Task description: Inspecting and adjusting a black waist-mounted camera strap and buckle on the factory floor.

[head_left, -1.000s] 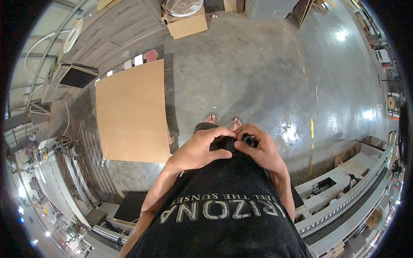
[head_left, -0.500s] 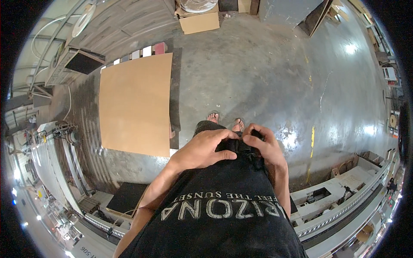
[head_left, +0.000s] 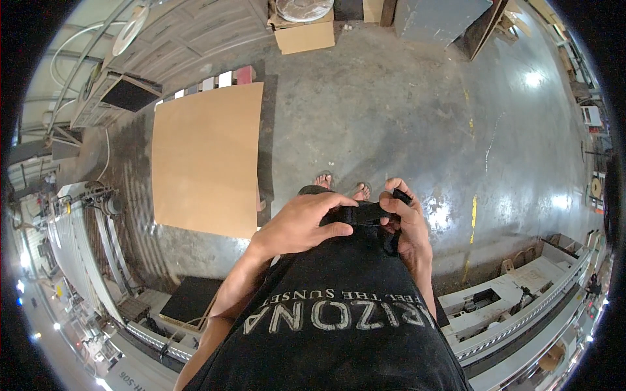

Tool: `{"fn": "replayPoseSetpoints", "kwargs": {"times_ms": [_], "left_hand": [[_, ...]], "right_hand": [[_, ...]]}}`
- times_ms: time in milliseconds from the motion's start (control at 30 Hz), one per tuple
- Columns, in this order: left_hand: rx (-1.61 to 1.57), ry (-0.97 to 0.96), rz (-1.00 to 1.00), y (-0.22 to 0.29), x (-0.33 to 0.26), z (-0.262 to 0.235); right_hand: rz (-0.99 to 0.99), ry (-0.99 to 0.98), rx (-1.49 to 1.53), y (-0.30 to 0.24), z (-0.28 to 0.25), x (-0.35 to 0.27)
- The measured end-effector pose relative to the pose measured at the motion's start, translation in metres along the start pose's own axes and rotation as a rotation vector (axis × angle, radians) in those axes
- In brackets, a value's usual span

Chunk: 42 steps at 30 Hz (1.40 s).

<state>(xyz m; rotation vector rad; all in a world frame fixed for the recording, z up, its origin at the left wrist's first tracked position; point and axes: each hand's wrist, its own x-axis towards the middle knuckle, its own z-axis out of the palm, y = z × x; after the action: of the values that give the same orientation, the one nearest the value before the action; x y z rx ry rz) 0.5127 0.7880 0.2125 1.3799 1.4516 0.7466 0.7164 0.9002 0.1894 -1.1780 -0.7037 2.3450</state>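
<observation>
A black strap (head_left: 370, 213) runs across the front of my waist, over the black T-shirt (head_left: 326, 352). My left hand (head_left: 303, 225) grips its left part near a dark buckle-like piece, thumb below and fingers above. On the other side my right hand (head_left: 407, 218) is closed round the strap, and a short black end sticks up between its fingers. Part of the strap hangs in a loop below the right hand. Whether the buckle piece is fastened cannot be made out.
A large tan board (head_left: 207, 159) lies on a stack at my left. Long machines (head_left: 515, 306) flank me at the lower right and lower left. A cardboard box (head_left: 304, 38) with a round roll stands ahead, beside a grey cabinet (head_left: 438, 21). Concrete floor (head_left: 365, 98) stretches before me.
My right hand has shifted slightly right and turned, drawing the strap out so more of it shows between the hands. The left hand has moved slightly left and keeps its grip.
</observation>
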Motion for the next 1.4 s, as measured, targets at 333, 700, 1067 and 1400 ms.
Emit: {"fn": "replayPoseSetpoints", "kwargs": {"times_ms": [333, 700, 1067, 1400], "left_hand": [[0.166, -0.012, -0.008, -0.002, 0.004, -0.003], [0.201, -0.022, 0.025, 0.002, 0.003, -0.004], [0.171, 0.051, -0.025, -0.003, -0.004, -0.012], [-0.220, -0.289, -0.074, -0.044, 0.032, -0.032]], "right_hand": [[-0.023, -0.194, -0.982, -0.013, -0.001, 0.010], [0.059, -0.368, -0.959, -0.022, 0.002, 0.009], [0.103, -0.025, -0.233, -0.011, -0.013, 0.009], [0.006, -0.201, -0.839, -0.018, 0.001, 0.016]]}}
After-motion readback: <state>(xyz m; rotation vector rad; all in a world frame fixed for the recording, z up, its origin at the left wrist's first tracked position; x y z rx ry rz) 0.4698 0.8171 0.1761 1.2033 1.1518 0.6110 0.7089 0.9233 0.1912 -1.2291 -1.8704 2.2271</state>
